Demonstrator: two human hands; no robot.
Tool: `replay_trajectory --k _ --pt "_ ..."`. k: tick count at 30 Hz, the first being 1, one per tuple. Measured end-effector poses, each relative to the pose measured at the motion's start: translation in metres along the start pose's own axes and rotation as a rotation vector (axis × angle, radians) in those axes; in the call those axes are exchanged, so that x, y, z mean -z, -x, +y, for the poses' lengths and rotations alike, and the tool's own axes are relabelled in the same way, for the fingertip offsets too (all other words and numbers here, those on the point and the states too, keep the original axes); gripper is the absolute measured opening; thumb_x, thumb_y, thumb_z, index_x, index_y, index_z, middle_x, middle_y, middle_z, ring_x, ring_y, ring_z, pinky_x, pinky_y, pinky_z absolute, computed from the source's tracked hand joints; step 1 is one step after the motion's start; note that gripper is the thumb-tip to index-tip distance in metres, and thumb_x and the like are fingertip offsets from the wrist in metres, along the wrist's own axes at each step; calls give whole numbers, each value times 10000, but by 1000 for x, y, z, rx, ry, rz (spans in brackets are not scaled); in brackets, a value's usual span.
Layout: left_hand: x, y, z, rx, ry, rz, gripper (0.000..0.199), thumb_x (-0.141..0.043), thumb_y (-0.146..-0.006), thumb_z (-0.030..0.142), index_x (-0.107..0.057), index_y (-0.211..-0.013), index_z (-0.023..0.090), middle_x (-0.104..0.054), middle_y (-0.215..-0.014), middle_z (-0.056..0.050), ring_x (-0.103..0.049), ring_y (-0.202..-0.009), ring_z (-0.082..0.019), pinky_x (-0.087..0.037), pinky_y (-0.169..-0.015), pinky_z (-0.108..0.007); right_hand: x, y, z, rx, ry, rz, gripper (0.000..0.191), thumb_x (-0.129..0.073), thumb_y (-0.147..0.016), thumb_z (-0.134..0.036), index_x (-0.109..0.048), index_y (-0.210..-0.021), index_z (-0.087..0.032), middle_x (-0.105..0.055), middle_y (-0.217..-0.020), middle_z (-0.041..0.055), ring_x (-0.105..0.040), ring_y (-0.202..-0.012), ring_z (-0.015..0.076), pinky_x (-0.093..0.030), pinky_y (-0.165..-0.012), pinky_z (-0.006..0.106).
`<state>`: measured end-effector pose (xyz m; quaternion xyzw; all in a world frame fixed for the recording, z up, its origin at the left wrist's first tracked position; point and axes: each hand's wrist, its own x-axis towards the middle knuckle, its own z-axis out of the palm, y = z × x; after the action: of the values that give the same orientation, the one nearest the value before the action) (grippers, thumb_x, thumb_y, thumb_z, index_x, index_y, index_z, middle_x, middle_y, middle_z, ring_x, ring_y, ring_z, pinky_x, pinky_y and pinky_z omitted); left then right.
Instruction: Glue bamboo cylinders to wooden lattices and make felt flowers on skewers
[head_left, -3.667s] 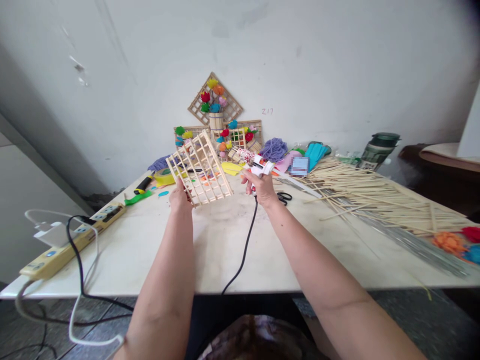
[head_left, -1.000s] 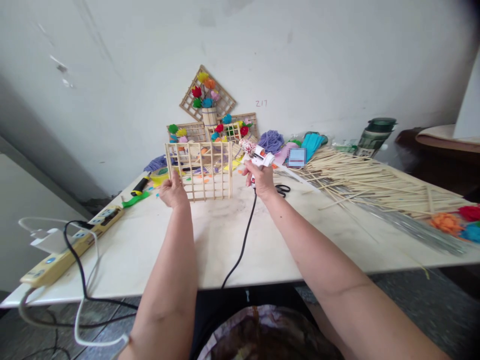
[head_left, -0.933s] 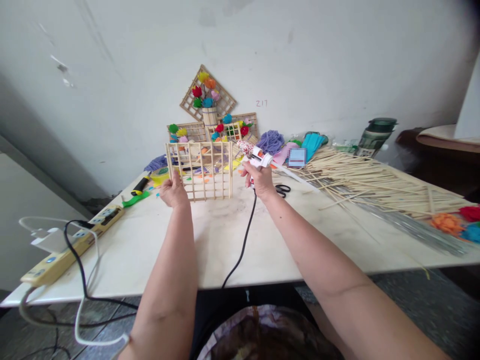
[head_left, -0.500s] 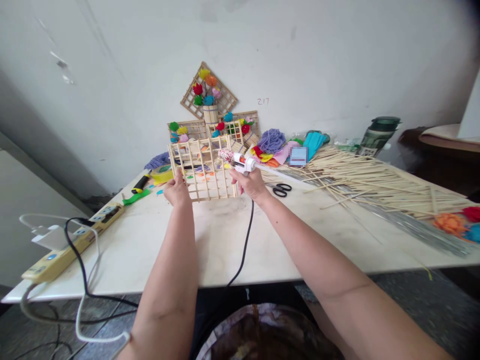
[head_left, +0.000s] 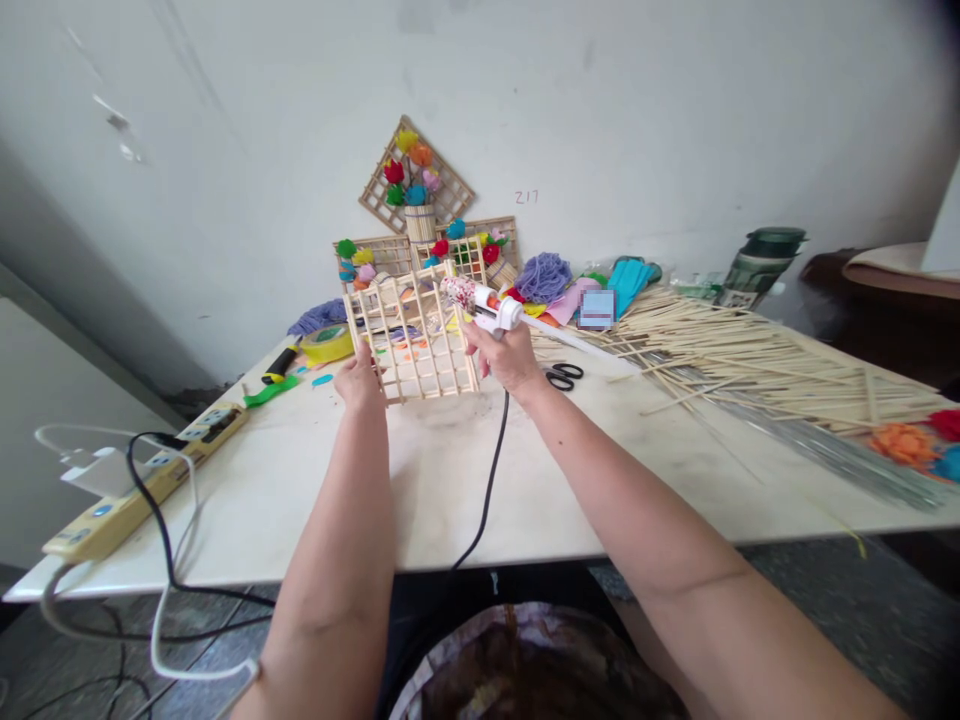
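Observation:
A square lattice of thin wooden sticks (head_left: 420, 345) is held upright and slightly tilted above the white table. My left hand (head_left: 361, 378) is closed on its lower left edge, thumb in front. My right hand (head_left: 510, 355) grips a white glue gun (head_left: 499, 312) with a speckled front part, its tip close to the upper right of the lattice. A long pale glue stick (head_left: 577, 345) sticks out of the gun's back, and a black cord (head_left: 491, 480) hangs below it. The gun's tip is too small to make out.
Black scissors (head_left: 564, 376) lie right of my right hand. Many wooden sticks (head_left: 720, 345) cover the right side. Yellow tape (head_left: 328, 345), a cutter (head_left: 280, 366) and a power strip (head_left: 150, 480) are at left. Flower-decorated lattices (head_left: 418, 185) stand against the wall.
The lattice has shifted slightly right and turned a little. The glue gun has moved slightly right with my right hand, which still holds it.

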<state>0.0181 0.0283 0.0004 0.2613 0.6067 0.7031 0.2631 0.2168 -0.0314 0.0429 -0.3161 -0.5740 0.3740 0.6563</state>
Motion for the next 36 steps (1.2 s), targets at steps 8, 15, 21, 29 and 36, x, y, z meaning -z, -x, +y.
replay_trajectory --k 8,15,21,29,36 --pt "0 -2 -2 -25 -15 -12 387 -611 -668 516 -486 -542 171 -462 -470 24 -432 -410 -82 -322 -414 -225 7 -4 -1 15 2 36 197 -625 -712 -361 -534 -707 -187 -520 -529 -38 -435 -393 63 -329 -317 178" --pt "3 -9 -7 -165 -123 41 406 -588 -670 558 -523 -542 179 -483 -482 3 -445 -433 -105 -338 -434 -245 16 -10 7 -29 70 23 218 -620 -717 -349 -528 -637 -169 -539 -498 -40 -382 -307 46 -305 -286 186" --pt "8 -5 0 -292 -250 152 421 -546 -709 562 -541 -501 196 -451 -442 5 -425 -447 -128 -334 -468 -265 29 -13 4 -84 126 -174 253 -641 -713 -356 -536 -607 -152 -571 -489 -19 -396 -276 53 -302 -268 186" --pt "7 1 7 -403 -205 245 429 -524 -738 565 -482 -532 192 -430 -497 21 -470 -539 -137 -435 -626 -288 36 -14 3 -118 210 -322 232 -657 -705 -358 -574 -674 -143 -588 -479 -17 -401 -263 60 -322 -254 180" --pt "6 4 9 -468 -113 275 423 -542 -745 535 -395 -534 198 -377 -519 21 -548 -658 -185 -475 -764 -370 36 -12 -1 -116 276 -393 193 -676 -684 -293 -565 -638 -143 -606 -491 -8 -399 -260 51 -326 -254 171"
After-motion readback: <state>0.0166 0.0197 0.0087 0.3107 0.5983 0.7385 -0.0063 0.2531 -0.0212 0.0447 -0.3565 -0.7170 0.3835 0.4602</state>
